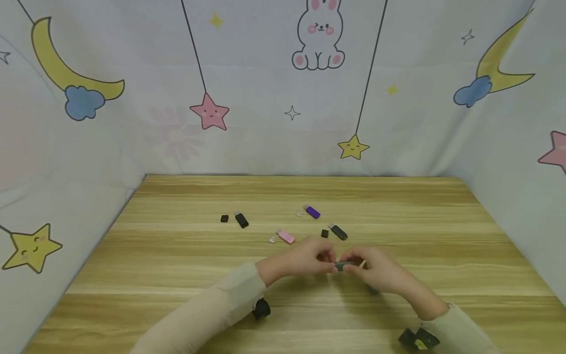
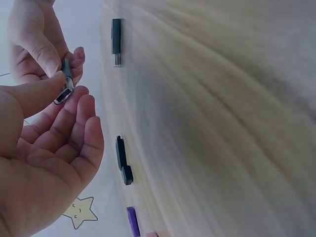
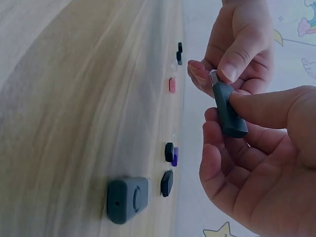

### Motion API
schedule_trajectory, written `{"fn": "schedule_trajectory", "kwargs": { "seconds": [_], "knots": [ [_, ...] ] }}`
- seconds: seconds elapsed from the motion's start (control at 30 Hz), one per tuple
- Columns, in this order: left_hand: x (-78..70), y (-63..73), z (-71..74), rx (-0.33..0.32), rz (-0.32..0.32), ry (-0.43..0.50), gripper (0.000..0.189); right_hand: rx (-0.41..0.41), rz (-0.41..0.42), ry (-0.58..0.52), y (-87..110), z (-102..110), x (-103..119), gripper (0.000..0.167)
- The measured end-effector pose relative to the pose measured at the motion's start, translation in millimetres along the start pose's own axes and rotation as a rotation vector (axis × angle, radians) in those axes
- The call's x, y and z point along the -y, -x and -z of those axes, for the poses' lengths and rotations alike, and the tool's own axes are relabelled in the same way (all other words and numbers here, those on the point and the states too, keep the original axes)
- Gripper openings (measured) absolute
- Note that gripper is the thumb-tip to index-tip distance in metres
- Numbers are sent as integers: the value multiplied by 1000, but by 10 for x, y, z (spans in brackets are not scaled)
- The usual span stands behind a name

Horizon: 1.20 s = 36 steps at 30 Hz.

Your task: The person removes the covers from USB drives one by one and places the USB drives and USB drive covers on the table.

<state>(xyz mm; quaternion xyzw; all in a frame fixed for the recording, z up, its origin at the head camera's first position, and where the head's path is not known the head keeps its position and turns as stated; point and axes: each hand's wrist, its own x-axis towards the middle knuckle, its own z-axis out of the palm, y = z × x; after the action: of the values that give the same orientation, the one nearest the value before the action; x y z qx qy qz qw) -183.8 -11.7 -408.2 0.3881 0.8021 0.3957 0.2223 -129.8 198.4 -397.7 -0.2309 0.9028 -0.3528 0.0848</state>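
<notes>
Uncapping, it seems — your right hand (image 1: 383, 268) pinches the drive (image 3: 229, 112), your left hand (image 1: 307, 256) its cap (image 3: 213, 77) — so pull straight apart.

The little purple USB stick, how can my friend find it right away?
On the wood-grain table, look beyond the person's left hand toward the white cartoon-print cloth. There lies the flat purple USB stick, a tiny clear cap near its metal plug. Its neighbours are a pink USB stick and a blackish USB stick; only it is purple.
</notes>
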Motion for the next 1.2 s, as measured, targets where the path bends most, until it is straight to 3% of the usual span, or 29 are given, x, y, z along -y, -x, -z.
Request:
{"fn": "schedule_trajectory", "kwargs": {
  "seconds": [0.3,0.9,1.2],
  "knots": [
    [23,171,-67,-41,32,19,5,86,46,-92,-6,-110,81,15],
    [29,499,-182,-103,37,117,3,121,46,-205,6,-327,181,18],
    [19,602,-212,-125,22,138,5,98,151,-171,39,-392,242,13]
  ]
}}
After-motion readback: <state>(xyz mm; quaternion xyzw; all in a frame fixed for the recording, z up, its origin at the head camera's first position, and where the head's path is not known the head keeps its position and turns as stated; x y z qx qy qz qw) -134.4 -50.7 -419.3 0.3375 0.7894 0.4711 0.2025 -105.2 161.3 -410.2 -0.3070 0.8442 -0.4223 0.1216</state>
